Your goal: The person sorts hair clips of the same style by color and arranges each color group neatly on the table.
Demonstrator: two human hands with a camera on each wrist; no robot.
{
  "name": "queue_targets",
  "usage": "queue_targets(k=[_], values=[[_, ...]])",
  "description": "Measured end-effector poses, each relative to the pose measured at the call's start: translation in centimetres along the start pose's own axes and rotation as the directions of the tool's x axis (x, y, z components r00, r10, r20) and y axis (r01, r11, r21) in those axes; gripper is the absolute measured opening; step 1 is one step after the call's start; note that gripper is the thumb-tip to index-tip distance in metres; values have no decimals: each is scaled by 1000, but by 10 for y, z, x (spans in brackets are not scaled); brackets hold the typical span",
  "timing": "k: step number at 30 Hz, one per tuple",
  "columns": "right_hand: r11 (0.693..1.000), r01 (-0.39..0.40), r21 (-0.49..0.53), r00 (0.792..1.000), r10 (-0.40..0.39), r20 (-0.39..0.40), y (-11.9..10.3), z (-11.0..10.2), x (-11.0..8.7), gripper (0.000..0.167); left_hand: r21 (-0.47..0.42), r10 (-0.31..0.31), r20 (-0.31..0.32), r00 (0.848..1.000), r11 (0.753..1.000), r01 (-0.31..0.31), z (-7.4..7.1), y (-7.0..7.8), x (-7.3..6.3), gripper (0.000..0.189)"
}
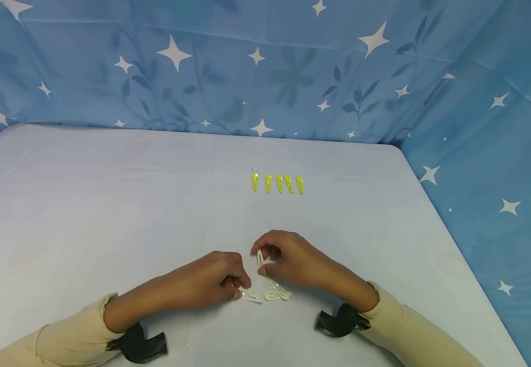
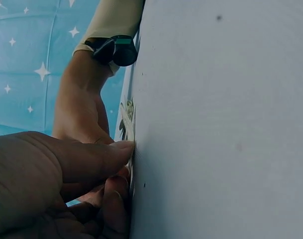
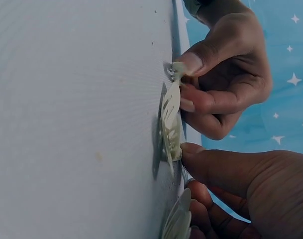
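The left hand [image 1: 215,280] pinches the end of a white clip [image 1: 251,296], so the rest pokes out toward 4 o'clock. Holding just the end probably makes a thin, flat thing easier to move. The right hand [image 1: 293,260] bends its fingers around another clip [image 1: 260,259], with the thumb by its near end; I cannot tell how hard they squeeze. A few loose white clips [image 1: 272,296] lie crossed on the desk [image 1: 155,204], at about 6 o'clock from the right hand. They sit close to both hands, maybe so they are easy to reach. Five yellow clips [image 1: 279,179] make a row at 12 o'clock, well apart from the white ones, perhaps to keep the two colors from mixing.
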State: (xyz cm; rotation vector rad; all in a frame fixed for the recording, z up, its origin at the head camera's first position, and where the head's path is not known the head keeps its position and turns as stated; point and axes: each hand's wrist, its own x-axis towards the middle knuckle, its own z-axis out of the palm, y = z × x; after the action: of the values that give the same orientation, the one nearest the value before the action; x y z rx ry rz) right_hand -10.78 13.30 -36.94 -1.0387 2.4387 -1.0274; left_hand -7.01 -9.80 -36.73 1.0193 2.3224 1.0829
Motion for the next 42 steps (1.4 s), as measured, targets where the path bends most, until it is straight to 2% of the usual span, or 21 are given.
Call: queue_targets(k=[5, 10, 16, 20, 22, 26, 34, 42], values=[[1000, 6, -6, 1000, -6, 0, 1, -1, 1, 28, 45, -1, 15, 1000, 999, 1, 3, 3, 2, 18], [1000, 7, 6, 1000, -7, 1, 1, -1, 1, 28, 64, -17, 13, 1000, 998, 16, 6, 4, 3, 8], [1000, 8, -7, 1000, -8, -2, 0, 0, 1, 31, 75, 28, -5, 1000, 997, -28, 5, 4, 2, 19], [1000, 2, -9, 1000, -2, -1, 0, 0, 1, 31, 98, 53, -6, 999, 994, -52, 4, 3, 2, 10], [1000, -2, -6, 1000, 2, 0, 0, -1, 1, 31, 102, 62, -4, 998, 993, -61, 4, 2, 2, 12], [1000, -5, 10, 1000, 5, -13, 1, -1, 2, 27, 72, 75, -16, 997, 995, -74, 2, 0, 2, 14], [999, 1, 38, 997, 2, -73, 2, -2, 3, 25, -36, 18, -116, 993, 999, -22, -2, -2, 4, 12], [994, -30, 100, 992, 42, -115, 5, -7, 6, 24, -88, -25, -163, 986, 996, 11, -10, -6, 10, 9]])
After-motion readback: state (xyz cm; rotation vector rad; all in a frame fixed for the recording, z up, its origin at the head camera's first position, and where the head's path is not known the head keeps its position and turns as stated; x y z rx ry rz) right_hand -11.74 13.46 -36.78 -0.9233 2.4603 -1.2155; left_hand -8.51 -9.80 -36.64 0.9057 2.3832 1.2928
